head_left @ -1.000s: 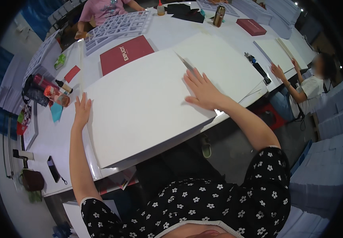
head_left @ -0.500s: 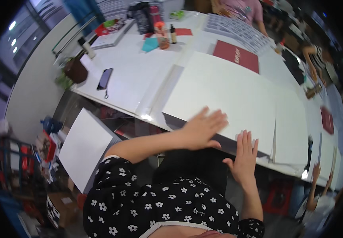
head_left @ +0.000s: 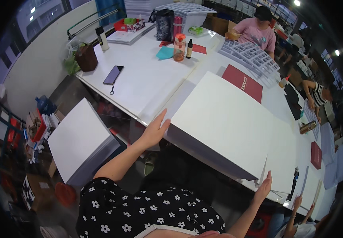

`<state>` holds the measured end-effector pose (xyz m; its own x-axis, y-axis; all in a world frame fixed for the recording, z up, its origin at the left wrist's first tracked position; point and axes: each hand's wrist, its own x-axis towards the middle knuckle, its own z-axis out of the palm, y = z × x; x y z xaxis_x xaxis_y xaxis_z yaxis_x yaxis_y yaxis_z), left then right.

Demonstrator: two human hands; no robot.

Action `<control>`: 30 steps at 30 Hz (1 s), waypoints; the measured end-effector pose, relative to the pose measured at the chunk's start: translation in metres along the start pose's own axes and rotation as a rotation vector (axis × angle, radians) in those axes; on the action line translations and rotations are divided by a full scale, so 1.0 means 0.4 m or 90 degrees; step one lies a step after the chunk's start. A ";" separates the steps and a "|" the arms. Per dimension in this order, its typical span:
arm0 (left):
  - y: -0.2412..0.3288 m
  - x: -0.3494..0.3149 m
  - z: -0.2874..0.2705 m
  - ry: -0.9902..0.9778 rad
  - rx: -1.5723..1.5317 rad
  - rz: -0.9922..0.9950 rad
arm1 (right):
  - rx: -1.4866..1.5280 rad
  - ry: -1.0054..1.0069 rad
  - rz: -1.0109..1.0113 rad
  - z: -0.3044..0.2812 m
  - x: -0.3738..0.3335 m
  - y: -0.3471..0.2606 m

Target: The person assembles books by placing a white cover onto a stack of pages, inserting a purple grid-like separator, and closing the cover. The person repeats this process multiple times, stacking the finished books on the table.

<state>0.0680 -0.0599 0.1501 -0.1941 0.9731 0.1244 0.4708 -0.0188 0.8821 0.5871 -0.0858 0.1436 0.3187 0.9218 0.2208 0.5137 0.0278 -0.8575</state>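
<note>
One thick white stack (head_left: 223, 123) on white table (head_left: 143, 93); left hand (head_left: 154, 131) at its left corner, right hand (head_left: 263, 190) beside its right corner. Both released, spread flat, gripping nothing; cannot tell whether either touches. Second pile (head_left: 78, 137), also white, lower at left. Two red boxes (head_left: 235, 78), one phone (head_left: 113, 75), one orange bottle (head_left: 179, 49).

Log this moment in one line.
Left hand: open, beside near-left corner of white sheet stack | Right hand: open, beside near-right corner | Table: maroon box, smartphone
</note>
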 end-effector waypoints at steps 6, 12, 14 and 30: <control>0.018 0.073 0.059 0.005 -0.307 -0.102 | 0.290 -0.058 0.202 0.042 0.019 0.002; 0.044 0.081 0.062 -0.068 -0.422 -0.174 | 0.307 -0.119 0.139 0.068 0.009 -0.013; 0.017 0.091 0.059 -0.093 -0.462 -0.169 | 0.295 -0.091 0.155 0.084 0.004 -0.038; -0.010 0.492 0.158 -0.244 -0.216 -0.101 | 0.284 -0.037 0.147 0.112 -0.011 -0.081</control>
<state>0.0823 0.1461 0.1423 0.1181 0.9828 -0.1418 0.1443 0.1243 0.9817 0.5332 -0.0733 0.1496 0.3329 0.9429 -0.0134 0.0411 -0.0287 -0.9987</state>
